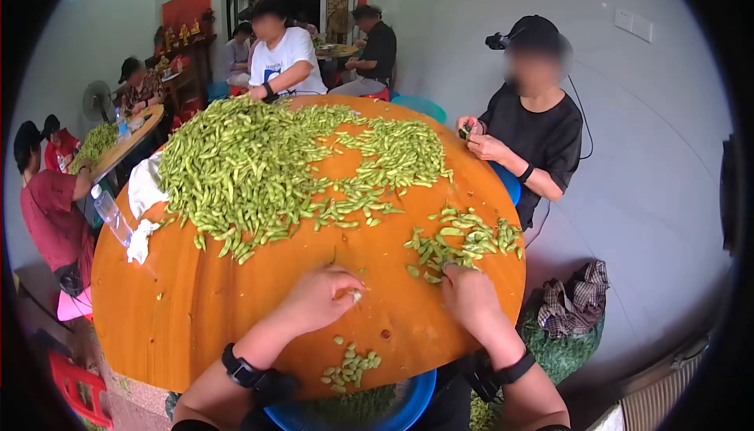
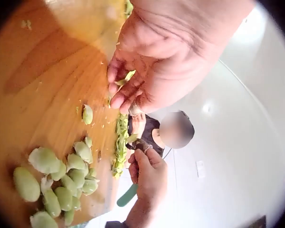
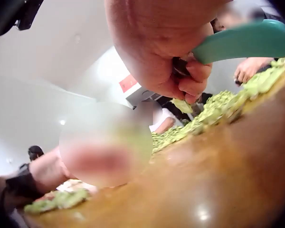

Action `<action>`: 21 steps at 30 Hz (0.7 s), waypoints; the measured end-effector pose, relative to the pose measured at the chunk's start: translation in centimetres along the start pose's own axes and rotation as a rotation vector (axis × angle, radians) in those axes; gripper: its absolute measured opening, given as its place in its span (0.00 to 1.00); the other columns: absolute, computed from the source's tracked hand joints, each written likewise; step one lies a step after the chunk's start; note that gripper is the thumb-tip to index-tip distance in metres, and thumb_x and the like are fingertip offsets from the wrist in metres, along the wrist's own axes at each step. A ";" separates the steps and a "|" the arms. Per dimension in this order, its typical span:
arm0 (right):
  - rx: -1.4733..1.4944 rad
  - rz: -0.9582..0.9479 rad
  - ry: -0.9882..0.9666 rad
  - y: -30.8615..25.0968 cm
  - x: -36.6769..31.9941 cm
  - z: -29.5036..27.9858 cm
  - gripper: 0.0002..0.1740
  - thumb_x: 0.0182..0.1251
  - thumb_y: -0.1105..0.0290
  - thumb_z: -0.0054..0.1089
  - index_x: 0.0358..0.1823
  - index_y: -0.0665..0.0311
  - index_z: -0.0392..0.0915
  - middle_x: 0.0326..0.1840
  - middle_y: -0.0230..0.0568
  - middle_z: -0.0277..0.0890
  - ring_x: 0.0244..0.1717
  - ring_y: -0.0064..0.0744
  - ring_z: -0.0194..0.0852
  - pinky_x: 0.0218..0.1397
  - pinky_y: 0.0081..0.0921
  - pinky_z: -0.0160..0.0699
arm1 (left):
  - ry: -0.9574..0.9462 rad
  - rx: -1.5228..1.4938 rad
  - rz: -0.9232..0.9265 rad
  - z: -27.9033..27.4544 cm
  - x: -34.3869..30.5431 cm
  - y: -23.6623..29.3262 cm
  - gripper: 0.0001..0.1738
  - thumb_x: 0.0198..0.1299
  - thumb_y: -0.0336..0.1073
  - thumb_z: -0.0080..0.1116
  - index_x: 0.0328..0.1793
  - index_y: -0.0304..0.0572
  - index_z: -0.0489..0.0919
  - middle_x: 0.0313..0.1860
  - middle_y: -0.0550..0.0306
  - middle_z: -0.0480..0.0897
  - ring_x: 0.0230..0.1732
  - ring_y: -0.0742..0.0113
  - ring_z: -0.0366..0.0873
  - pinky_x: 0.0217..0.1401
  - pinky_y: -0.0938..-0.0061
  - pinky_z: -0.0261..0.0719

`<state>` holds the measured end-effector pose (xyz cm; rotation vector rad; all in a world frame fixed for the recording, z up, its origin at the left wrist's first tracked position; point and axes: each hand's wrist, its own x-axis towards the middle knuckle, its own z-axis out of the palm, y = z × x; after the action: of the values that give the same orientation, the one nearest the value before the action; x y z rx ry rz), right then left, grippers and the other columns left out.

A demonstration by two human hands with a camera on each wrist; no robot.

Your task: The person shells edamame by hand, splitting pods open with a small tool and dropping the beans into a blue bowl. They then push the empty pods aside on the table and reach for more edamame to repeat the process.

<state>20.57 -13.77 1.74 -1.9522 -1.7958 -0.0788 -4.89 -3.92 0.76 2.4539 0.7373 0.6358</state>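
My left hand (image 1: 322,299), over the table's near middle, has curled fingers around a pale bit. In the left wrist view a green piece of pod (image 2: 128,77) lies against its fingers. My right hand (image 1: 471,297) is at the near edge of a small pile of green bean pods (image 1: 475,236). Its curled fingers grip a tool whose teal handle (image 3: 247,42) sticks out of the palm; the working end is mostly hidden. A green pod (image 3: 183,105) shows at its fingertips. Shelled green beans (image 1: 350,368) lie near the table's front edge.
A large heap of pods (image 1: 243,168) covers the far left of the round wooden table (image 1: 196,297). A blue basin (image 1: 416,401) sits below its front edge. A plastic bottle (image 1: 111,215) lies at left. People (image 1: 542,117) work around the tables; a full sack (image 1: 565,337) stands at right.
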 end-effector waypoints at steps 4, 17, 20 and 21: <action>0.137 -0.078 -0.024 0.2 -0.2 0.0 0.06 0.62 0.74 0.48 0.36 0.68 0.73 0.31 0.60 0.76 0.34 0.60 0.77 0.36 0.49 0.75 | 0.170 0.242 -0.182 -1.1 4.8 -0.8 0.07 0.56 0.29 0.56 0.41 0.40 0.81 0.42 0.46 0.79 0.47 0.46 0.77 0.50 0.59 0.78; 0.763 0.047 -0.080 -0.6 1.8 1.2 0.08 0.65 0.75 0.51 0.43 0.68 0.76 0.26 0.46 0.76 0.23 0.39 0.75 0.27 0.32 0.73 | 0.289 0.218 -0.086 1.3 7.7 -3.0 0.10 0.55 0.24 0.56 0.44 0.36 0.79 0.38 0.42 0.80 0.37 0.43 0.79 0.41 0.61 0.78; 1.130 0.306 -0.368 -2.3 2.3 1.4 0.12 0.69 0.71 0.51 0.50 0.67 0.76 0.26 0.30 0.73 0.19 0.13 0.64 0.21 0.15 0.65 | 0.238 -0.035 -0.100 1.1 4.0 0.7 0.17 0.58 0.22 0.54 0.54 0.36 0.78 0.35 0.47 0.78 0.32 0.56 0.77 0.38 0.70 0.76; 1.242 0.353 -0.434 -3.1 2.2 1.6 0.07 0.69 0.71 0.51 0.41 0.66 0.76 0.25 0.28 0.72 0.18 0.13 0.63 0.20 0.14 0.62 | 0.163 -0.133 -0.156 1.2 2.9 1.2 0.19 0.60 0.21 0.53 0.59 0.36 0.77 0.34 0.51 0.77 0.30 0.66 0.75 0.36 0.75 0.75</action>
<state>17.51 -11.05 2.10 -1.2955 -1.1239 1.3161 -1.59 -3.42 1.37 2.2171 0.9096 0.8044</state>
